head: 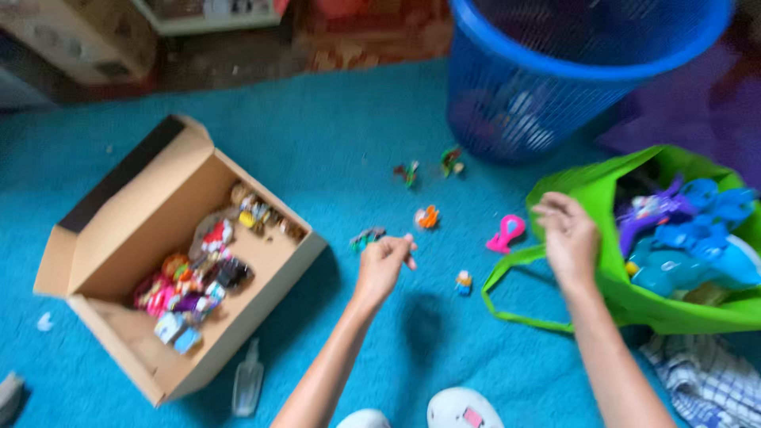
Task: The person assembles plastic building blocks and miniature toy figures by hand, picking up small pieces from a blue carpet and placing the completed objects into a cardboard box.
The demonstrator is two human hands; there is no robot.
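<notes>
A teal carpet (pixel 333 150) bears a blue mesh plastic basket (pixel 555 87), an open cardboard box (pixel 151 238) of small toys, and a green fabric bag (pixel 634 301) of blue toys. The right hand (pixel 567 238) rests, fingers curled, at the bag's edge. The left hand (pixel 383 265) pinches something tiny, too blurred to identify, above the carpet.

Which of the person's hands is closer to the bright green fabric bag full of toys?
The right hand. It is at the rim of the bright green fabric bag, seemingly touching it. The left hand is apart from it, over the blue carpet.
</notes>
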